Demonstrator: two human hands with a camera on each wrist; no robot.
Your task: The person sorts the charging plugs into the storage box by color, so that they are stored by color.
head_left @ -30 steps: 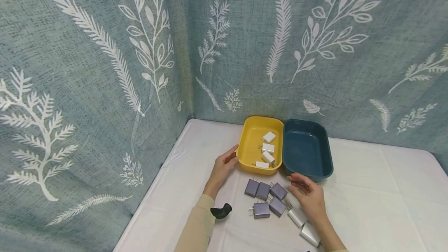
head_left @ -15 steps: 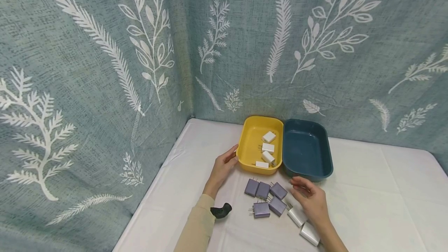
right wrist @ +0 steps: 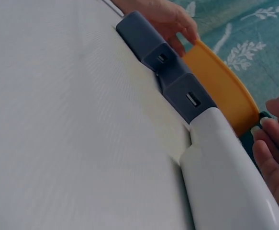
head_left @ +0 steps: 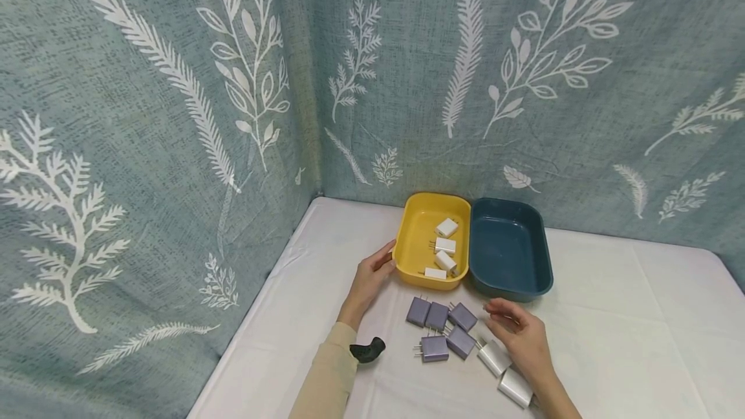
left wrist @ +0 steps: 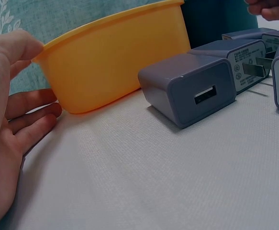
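In the head view my left hand (head_left: 369,280) rests against the near left side of a yellow bin (head_left: 410,238). The left wrist view shows the thumb at its rim and relaxed fingers along its outer wall. White charger plugs (head_left: 445,246) lie inside it. My right hand (head_left: 520,335), loosely curled and holding nothing, hovers in front of a dark blue bin (head_left: 509,244), beside the loose chargers. Several purple chargers (head_left: 434,348) lie on the table between my hands. Two white chargers (head_left: 495,357) lie by my right hand and wrist.
Both bins stand side by side near the back edge of the white-covered table (head_left: 628,315). A teal curtain (head_left: 407,83) with white leaf prints hangs behind and to the left. A black object (head_left: 368,350) sits at my left sleeve.
My right hand has drawn back slightly, away from the blue bin and toward the white chargers. My left hand has stayed at the yellow bin.
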